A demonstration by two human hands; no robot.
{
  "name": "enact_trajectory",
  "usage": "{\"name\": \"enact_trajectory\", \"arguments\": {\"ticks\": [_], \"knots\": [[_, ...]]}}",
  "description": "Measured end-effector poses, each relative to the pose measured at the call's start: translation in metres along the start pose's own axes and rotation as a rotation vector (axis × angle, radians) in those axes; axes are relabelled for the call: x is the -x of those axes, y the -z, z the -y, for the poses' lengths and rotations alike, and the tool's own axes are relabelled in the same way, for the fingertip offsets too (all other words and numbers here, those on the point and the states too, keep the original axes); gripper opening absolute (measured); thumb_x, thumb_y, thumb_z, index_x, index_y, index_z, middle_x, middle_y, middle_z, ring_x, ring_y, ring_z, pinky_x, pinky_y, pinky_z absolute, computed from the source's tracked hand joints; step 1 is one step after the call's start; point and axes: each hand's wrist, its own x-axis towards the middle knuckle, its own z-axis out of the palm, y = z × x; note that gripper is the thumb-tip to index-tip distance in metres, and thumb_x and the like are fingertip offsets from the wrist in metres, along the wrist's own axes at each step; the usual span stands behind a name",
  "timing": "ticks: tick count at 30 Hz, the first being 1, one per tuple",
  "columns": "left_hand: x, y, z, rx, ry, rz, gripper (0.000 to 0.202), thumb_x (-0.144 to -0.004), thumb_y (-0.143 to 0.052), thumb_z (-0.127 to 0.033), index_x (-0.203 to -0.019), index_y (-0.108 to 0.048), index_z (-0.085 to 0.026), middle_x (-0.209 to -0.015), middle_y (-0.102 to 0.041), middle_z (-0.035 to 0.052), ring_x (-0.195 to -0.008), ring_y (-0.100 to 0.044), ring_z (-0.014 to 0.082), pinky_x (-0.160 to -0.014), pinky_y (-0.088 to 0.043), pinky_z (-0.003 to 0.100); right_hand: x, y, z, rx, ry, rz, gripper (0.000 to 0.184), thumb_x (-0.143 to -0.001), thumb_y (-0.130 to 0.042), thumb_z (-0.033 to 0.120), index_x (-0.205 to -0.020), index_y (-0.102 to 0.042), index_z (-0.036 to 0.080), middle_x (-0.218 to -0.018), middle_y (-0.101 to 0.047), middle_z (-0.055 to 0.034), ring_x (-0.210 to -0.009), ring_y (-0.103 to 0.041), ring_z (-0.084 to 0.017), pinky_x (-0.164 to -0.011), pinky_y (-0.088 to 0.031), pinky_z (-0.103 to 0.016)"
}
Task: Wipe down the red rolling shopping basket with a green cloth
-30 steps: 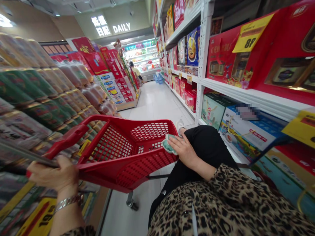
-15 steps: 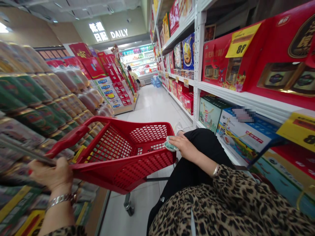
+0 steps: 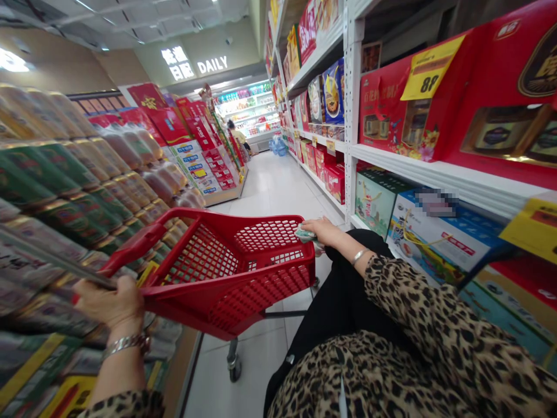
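Note:
A red plastic shopping cart (image 3: 226,273) stands in the aisle in front of me, its basket bare inside. My left hand (image 3: 111,305) is wrapped round the cart's handle at the lower left; a metal watch sits on that wrist. My right hand (image 3: 324,232) reaches forward over my raised black-trousered leg and is closed on a small pale green cloth (image 3: 305,235) at the cart's right rim. Both sleeves are leopard print.
Stacked cans and bottles (image 3: 65,186) fill the left display close to the cart. White shelves (image 3: 435,168) with red and blue gift boxes line the right. The white tiled aisle (image 3: 274,186) runs ahead. A person (image 3: 237,132) stands far down it.
My right hand has moved forward and up with the cloth, from my knee to the cart's right rim. My left hand stays on the handle.

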Motion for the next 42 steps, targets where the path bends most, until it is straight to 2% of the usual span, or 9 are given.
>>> {"name": "enact_trajectory", "arguments": {"ticks": [2, 5, 9, 13, 19, 24, 33, 38, 42], "knots": [[0.007, 0.0, -0.003, -0.05, -0.003, 0.008, 0.04, -0.062, -0.05, -0.032, -0.099, -0.049, -0.02, -0.104, -0.063, 0.0206, -0.114, -0.058, 0.0514, -0.099, -0.042, 0.069, 0.008, -0.003, 0.005, 0.03, -0.07, 0.002, 0.046, -0.082, -0.054, 0.006, -0.122, -0.071, 0.023, -0.141, -0.063, -0.0085, -0.122, -0.064, -0.028, -0.109, -0.042, -0.05], [0.017, 0.001, -0.008, -0.081, -0.013, 0.01, 0.045, -0.067, -0.049, -0.027, -0.11, -0.05, -0.013, -0.116, -0.061, 0.0273, -0.119, -0.054, 0.053, -0.099, -0.039, 0.069, 0.024, -0.009, 0.013, 0.058, -0.182, -0.007, 0.055, -0.08, -0.055, 0.004, -0.131, -0.065, 0.021, -0.146, -0.059, -0.0113, -0.125, -0.061, -0.029, -0.107, -0.044, -0.045], [0.026, -0.001, -0.015, -0.047, -0.031, 0.008, 0.044, -0.069, -0.049, -0.024, -0.112, -0.047, -0.012, -0.113, -0.061, 0.0266, -0.117, -0.055, 0.0497, -0.1, -0.038, 0.065, 0.046, -0.015, 0.028, 0.087, -0.282, -0.049, 0.06, -0.081, -0.048, 0.001, -0.138, -0.06, 0.015, -0.148, -0.056, -0.0153, -0.124, -0.06, -0.029, -0.106, -0.043, -0.043], [0.033, -0.006, -0.024, -0.036, -0.028, 0.006, 0.035, -0.07, -0.05, -0.019, -0.105, -0.045, -0.015, -0.104, -0.061, 0.0224, -0.11, -0.058, 0.045, -0.099, -0.039, 0.063, 0.059, -0.025, 0.046, 0.162, -0.32, -0.144, 0.055, -0.086, -0.042, 0.001, -0.131, -0.065, 0.021, -0.145, -0.058, -0.0105, -0.115, -0.06, -0.028, -0.11, -0.035, -0.05], [0.042, -0.017, -0.041, -0.034, -0.051, 0.016, 0.025, -0.075, -0.048, -0.015, -0.1, -0.047, -0.017, -0.101, -0.061, 0.0203, -0.107, -0.059, 0.0412, -0.098, -0.04, 0.061, 0.064, -0.043, 0.073, 0.164, -0.215, -0.31, 0.054, -0.086, -0.042, 0.001, -0.133, -0.063, 0.017, -0.143, -0.06, -0.0129, -0.108, -0.06, -0.026, -0.104, -0.04, -0.045], [0.044, -0.025, -0.046, -0.038, -0.066, 0.008, 0.026, -0.074, -0.049, -0.014, -0.1, -0.047, -0.018, -0.097, -0.062, 0.0173, -0.104, -0.061, 0.0402, -0.097, -0.042, 0.058, 0.056, -0.057, 0.101, 0.105, -0.04, -0.404, 0.052, -0.09, -0.042, 0.001, -0.134, -0.063, 0.018, -0.142, -0.061, -0.0116, -0.113, -0.057, -0.026, -0.104, -0.041, -0.045], [0.046, -0.028, -0.044, -0.05, -0.061, 0.002, 0.029, -0.075, -0.048, -0.015, -0.104, -0.049, -0.016, -0.103, -0.062, 0.0193, -0.106, -0.059, 0.0396, -0.098, -0.04, 0.056, 0.007, -0.066, 0.179, 0.014, 0.131, -0.237, 0.038, -0.1, -0.05, 0.016, -0.134, -0.062, 0.027, -0.143, -0.06, -0.0069, -0.099, -0.054, -0.024, -0.084, -0.051, -0.04], [0.048, -0.026, -0.04, -0.056, -0.053, -0.023, 0.031, -0.075, -0.049, -0.015, -0.106, -0.051, -0.014, -0.102, -0.062, 0.0184, -0.107, -0.058, 0.0383, -0.1, -0.04, 0.055, -0.007, -0.069, 0.202, 0.001, 0.235, -0.262, 0.037, -0.1, -0.052, 0.017, -0.131, -0.064, 0.03, -0.156, -0.048, -0.0095, -0.107, -0.057, -0.022, -0.094, -0.05, -0.041], [0.05, -0.024, -0.039, -0.051, -0.068, -0.025, 0.035, -0.075, -0.05, -0.018, -0.109, -0.051, -0.013, -0.106, -0.063, 0.0203, -0.108, -0.058, 0.0393, -0.101, -0.039, 0.055, -0.005, -0.077, 0.193, 0.046, 0.215, -0.257, 0.044, -0.098, -0.053, 0.015, -0.137, -0.061, 0.034, -0.151, -0.053, -0.0092, -0.126, -0.055, -0.027, -0.11, -0.04, -0.054]]}}
